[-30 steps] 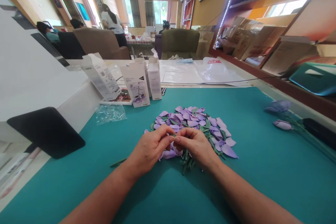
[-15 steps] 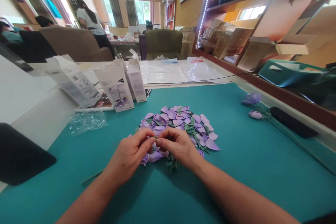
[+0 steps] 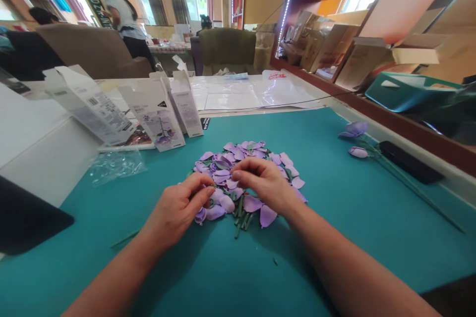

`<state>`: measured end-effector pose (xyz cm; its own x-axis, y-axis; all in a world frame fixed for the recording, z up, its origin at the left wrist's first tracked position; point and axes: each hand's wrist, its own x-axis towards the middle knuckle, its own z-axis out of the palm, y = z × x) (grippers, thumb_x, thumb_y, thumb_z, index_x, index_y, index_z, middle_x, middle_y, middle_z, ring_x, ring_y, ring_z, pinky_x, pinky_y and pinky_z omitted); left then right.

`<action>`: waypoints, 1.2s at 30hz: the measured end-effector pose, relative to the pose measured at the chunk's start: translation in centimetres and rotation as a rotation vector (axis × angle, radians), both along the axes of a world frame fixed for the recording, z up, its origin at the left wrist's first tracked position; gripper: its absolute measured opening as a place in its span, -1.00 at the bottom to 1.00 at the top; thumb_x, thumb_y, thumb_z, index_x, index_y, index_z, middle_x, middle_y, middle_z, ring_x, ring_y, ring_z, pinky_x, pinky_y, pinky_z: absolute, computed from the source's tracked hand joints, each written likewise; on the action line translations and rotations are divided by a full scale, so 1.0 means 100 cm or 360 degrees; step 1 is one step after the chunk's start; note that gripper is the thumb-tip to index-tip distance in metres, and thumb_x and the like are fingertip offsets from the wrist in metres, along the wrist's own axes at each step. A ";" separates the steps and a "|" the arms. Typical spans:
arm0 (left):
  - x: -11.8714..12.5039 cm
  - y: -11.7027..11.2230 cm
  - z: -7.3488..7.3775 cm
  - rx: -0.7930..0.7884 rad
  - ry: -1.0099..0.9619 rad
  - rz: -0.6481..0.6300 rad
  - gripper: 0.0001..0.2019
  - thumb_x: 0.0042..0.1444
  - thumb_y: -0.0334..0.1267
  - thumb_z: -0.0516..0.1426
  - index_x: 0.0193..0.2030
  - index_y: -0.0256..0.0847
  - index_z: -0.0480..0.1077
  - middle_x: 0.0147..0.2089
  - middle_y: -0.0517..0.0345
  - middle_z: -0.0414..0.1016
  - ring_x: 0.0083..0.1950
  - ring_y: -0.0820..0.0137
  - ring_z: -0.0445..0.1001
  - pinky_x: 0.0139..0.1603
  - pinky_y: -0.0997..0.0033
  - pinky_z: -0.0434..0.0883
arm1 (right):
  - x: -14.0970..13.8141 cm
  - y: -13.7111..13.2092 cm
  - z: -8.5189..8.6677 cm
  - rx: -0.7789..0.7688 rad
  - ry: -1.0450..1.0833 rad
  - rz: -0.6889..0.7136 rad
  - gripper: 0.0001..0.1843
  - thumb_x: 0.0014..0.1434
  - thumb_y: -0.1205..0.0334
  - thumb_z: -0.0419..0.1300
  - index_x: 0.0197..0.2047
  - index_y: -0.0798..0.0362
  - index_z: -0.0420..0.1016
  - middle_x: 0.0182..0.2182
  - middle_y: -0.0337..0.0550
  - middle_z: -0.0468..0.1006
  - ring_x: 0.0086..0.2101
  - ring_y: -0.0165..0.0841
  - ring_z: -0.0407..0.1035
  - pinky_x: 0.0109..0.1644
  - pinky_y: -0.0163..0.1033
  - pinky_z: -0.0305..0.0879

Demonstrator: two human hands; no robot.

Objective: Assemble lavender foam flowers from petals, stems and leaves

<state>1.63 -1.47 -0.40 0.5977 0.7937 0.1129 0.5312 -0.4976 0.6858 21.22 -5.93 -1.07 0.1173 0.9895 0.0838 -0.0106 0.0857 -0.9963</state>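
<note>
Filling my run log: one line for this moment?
left hand: fingertips closed, touching petals | right hand: fingertips closed over petals

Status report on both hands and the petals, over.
Left hand pinched, near edge of petal pile. Right hand pinched over it. Green stems loose beneath. Boxes behind.

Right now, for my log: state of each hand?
Left hand: fingers pinched shut at the petal pile; contents unclear.
Right hand: fingers pinched shut over the pile; contents unclear.
</note>
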 end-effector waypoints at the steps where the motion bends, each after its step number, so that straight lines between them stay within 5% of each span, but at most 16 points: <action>1: 0.000 0.000 0.000 -0.0005 0.0000 -0.0002 -0.74 0.20 -0.01 0.00 -0.25 -0.12 0.37 -0.50 0.29 0.46 -0.49 0.43 0.38 -0.44 0.49 0.27 | 0.007 0.000 0.003 0.0016 -0.0034 -0.0066 -0.86 -0.04 0.17 0.29 -0.44 0.06 0.49 -0.54 -0.30 0.46 -0.50 -0.47 0.30 -0.40 -0.30 0.26; 9: -0.001 0.004 0.002 -0.0044 -0.0048 0.0033 -0.76 0.21 -0.05 -0.01 -0.24 -0.15 0.34 -0.49 0.29 0.50 -0.47 0.44 0.41 -0.37 0.47 0.31 | 0.039 -0.006 0.007 0.0003 -0.0347 -0.0316 -0.78 -0.04 0.08 0.28 -0.42 0.06 0.51 -0.54 -0.26 0.48 -0.50 -0.43 0.29 -0.41 -0.28 0.22; 21: -0.003 0.007 0.002 0.0027 -0.0040 0.0048 -0.79 0.23 -0.11 -0.02 -0.24 -0.15 0.35 -0.50 0.31 0.50 -0.48 0.44 0.40 -0.35 0.45 0.30 | 0.038 -0.002 -0.029 0.0157 -0.1851 -0.0065 -0.80 0.20 0.32 0.09 -0.29 -0.01 0.56 -0.30 -0.12 0.59 -0.25 -0.27 0.41 -0.24 -0.22 0.23; 36: -0.001 0.005 0.003 0.0024 -0.0048 0.0039 -0.79 0.23 -0.12 -0.03 -0.25 -0.16 0.34 -0.50 0.30 0.49 -0.47 0.43 0.42 -0.37 0.45 0.28 | 0.027 0.003 -0.037 0.0162 -0.2396 0.0017 -0.86 0.12 0.37 0.20 -0.41 0.02 0.56 -0.38 -0.08 0.54 -0.32 -0.26 0.31 -0.33 -0.23 0.11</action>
<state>1.49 -1.00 -0.11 0.5742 0.8062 0.1427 0.5227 -0.4952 0.6939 23.90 -5.67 -4.76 -0.1450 0.9725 0.1822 0.9850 0.1593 -0.0667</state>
